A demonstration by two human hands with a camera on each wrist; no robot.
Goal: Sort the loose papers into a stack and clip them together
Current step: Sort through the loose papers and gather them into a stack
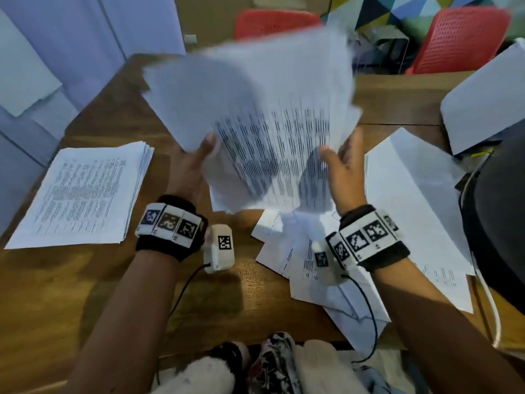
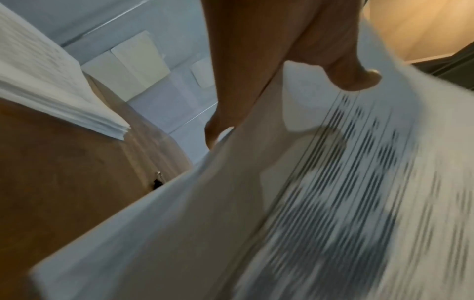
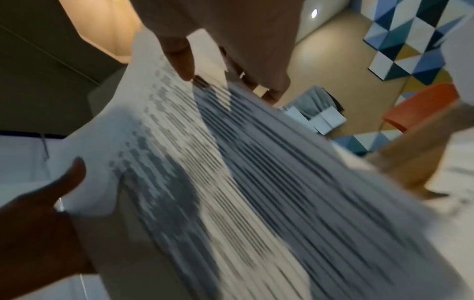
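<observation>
A thick bundle of printed papers point(image 1: 270, 123) is raised above the wooden table point(image 1: 71, 294), fanned out and blurred. My left hand point(image 1: 203, 150) grips its near left edge, thumb on top and fingers underneath. At the near right edge my right hand point(image 1: 342, 155) pinches the bundle between thumb and fingers. The left wrist view shows my left thumb point(image 2: 354, 81) pressed on the bundle point(image 2: 333, 182). In the right wrist view, my right thumb point(image 3: 177, 54) lies on the printed sheets point(image 3: 231, 162). A neat stack point(image 1: 85, 194) lies at the table's left. Loose sheets point(image 1: 412, 200) lie at the right and under my right wrist.
A black object point(image 1: 500, 237) with a white sheet point(image 1: 483, 103) on it stands at the table's right edge. Red chairs point(image 1: 460, 38) stand behind the table. A small dark item point(image 2: 157, 183), too small to identify, lies on the table beyond the bundle.
</observation>
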